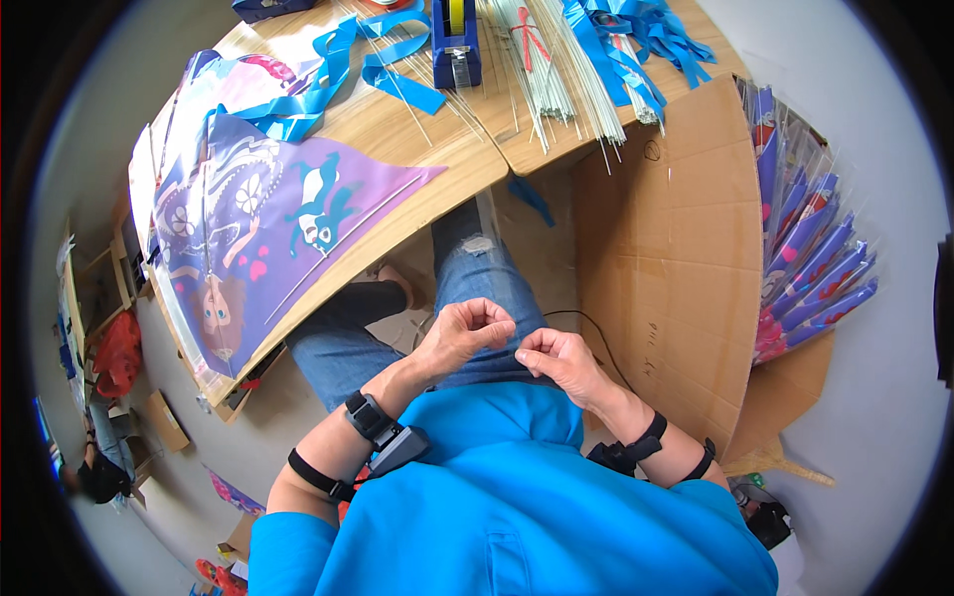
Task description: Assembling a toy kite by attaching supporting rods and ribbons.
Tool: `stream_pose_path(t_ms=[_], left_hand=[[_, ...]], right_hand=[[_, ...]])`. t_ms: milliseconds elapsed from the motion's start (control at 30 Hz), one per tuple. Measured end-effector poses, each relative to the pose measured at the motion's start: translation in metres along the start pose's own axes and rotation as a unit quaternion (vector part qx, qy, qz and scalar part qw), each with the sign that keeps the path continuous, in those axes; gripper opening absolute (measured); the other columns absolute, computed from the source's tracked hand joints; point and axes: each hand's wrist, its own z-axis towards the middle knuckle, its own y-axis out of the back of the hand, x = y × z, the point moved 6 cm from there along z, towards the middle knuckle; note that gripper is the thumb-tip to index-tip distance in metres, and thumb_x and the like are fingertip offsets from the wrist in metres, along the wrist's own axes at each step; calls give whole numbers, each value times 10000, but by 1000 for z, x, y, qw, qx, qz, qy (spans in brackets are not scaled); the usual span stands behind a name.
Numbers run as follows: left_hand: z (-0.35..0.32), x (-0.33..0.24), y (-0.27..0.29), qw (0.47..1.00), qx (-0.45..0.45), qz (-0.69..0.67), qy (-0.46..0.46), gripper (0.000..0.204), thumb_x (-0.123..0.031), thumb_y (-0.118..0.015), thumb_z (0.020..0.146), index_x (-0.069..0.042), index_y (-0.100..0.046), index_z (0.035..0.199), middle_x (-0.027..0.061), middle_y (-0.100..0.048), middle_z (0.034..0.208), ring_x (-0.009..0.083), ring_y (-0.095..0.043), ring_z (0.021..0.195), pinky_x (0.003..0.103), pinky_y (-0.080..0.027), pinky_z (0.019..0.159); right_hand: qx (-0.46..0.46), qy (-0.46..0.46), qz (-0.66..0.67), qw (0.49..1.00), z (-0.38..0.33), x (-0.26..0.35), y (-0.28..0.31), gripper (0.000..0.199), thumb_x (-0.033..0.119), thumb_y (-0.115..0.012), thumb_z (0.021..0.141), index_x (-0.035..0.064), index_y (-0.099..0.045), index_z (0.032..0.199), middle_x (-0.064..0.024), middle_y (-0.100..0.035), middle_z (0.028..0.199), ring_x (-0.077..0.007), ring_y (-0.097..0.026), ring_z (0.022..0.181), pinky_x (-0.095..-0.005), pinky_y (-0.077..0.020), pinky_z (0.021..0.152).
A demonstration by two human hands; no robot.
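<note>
Above my lap, my left hand (471, 334) is closed, thumb and fingertips pressed together. Close by on its right, my right hand (559, 364) makes a similar pinch, its fingertips pointing at the left hand. Whatever either pinch holds, if anything, is too small to make out. Nearest on the table (452, 184) lies a purple kite (283, 223) printed with cartoon figures. A thin white rod (343, 248) runs along the kite's near edge. Blue ribbon (298, 111) trails over its far side.
A blue tape dispenser (456, 55) stands at the far side. Bundled thin rods (542, 79) and more blue ribbons (656, 35) lie right of it. A tall cardboard box (671, 268) rises on my right, with packaged purple-blue kites (810, 258) behind it. Another person (104, 467) is far left.
</note>
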Motion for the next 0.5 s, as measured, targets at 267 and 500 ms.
stream_pose_path(t_ms=[267,500], left_hand=[[1,11,-1,999,-46,-20,-12,145,-178,-669,904,-52,-619,953,-5,-621,871,64,-558,791,213,-465,729],[6,14,-1,999,-39,-35,11,138,-176,-682,893,-62,-620,941,-14,-610,847,60,-544,774,206,-454,732]], right_hand=[[-126,51,45,990,-3,5,18,461,245,-707,878,-21,-548,1220,-54,-605,1060,-114,-562,901,-236,-461,794],[-72,81,-35,994,5,-6,10,300,235,-719,864,-5,-670,1037,-45,-656,893,-96,-584,825,-223,-466,743]])
